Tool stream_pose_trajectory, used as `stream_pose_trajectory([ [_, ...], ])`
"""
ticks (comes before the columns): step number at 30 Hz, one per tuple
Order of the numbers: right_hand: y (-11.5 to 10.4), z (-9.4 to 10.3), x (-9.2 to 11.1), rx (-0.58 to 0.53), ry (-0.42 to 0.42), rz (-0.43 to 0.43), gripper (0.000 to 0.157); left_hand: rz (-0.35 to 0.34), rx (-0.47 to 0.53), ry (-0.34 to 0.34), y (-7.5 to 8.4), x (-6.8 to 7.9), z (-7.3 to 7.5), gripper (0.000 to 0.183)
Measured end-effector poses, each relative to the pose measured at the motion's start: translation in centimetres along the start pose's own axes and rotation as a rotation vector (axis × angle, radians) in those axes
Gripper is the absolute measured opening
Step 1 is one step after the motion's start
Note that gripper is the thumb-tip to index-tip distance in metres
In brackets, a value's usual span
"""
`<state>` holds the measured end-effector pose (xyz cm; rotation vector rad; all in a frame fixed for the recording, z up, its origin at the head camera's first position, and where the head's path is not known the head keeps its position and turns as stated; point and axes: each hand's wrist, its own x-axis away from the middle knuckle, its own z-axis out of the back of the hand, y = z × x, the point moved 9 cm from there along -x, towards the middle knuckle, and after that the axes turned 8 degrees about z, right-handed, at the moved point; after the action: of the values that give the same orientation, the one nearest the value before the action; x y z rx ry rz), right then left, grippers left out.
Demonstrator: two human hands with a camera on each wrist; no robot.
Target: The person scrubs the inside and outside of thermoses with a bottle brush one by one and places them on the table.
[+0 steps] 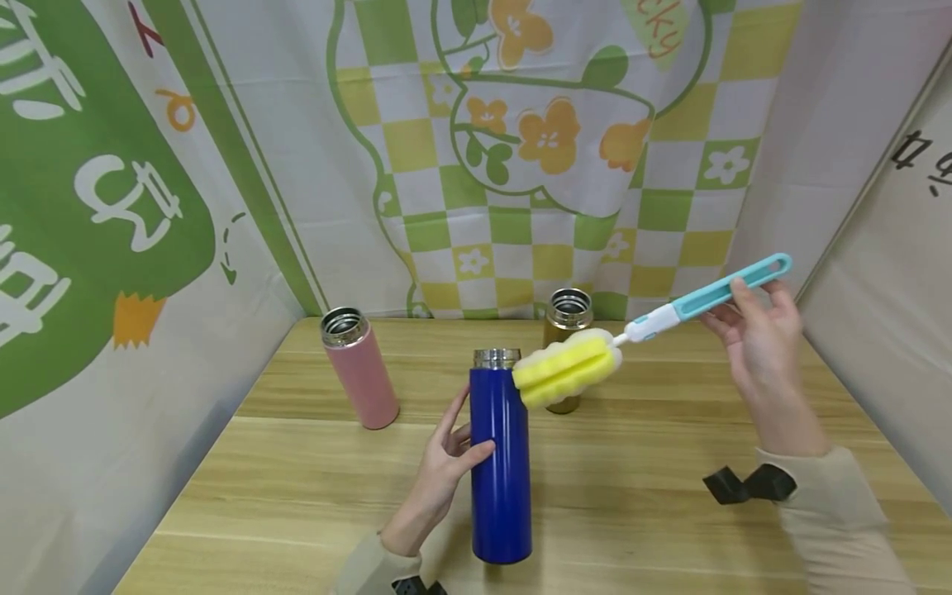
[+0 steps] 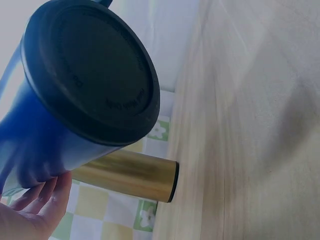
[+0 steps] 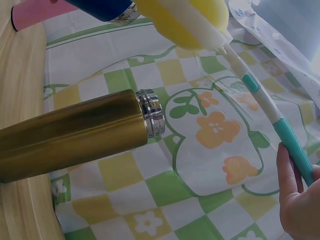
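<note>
In the head view my left hand [image 1: 435, 479] grips a tall blue thermos bottle [image 1: 502, 479], fingers behind it and thumb across its front. The bottle is uncapped, with its bare metal neck at the top. Its black base [image 2: 100, 75] shows in the left wrist view, raised off the table. My right hand [image 1: 766, 351] holds the turquoise handle of a bottle brush [image 1: 714, 296]. The brush's yellow and white sponge head [image 1: 568, 368] points left and down, beside the blue bottle's shoulder; whether they touch I cannot tell.
A pink thermos [image 1: 363, 376] without a lid stands at the back left of the wooden table [image 1: 297, 496]. Behind the sponge stands a gold thermos [image 3: 75, 135], also uncapped. A patterned cloth [image 1: 506, 248] hangs along the table's back edge.
</note>
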<state>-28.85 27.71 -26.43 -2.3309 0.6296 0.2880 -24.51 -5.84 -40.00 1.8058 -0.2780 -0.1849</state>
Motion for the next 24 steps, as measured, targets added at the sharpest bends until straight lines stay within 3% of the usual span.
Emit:
stream_pose_trajectory([
  [11, 1.6, 0.1, 0.8, 0.075, -0.080, -0.073, 0.025, 0.014, -0.006, 0.018, 0.3, -0.2, 0.5, 0.081],
  [24, 4.4, -0.6, 2.8, 0.203, -0.246, -0.202, 0.021, 0.008, -0.025, 0.073, 1.0, -0.5, 1.1, 0.079],
])
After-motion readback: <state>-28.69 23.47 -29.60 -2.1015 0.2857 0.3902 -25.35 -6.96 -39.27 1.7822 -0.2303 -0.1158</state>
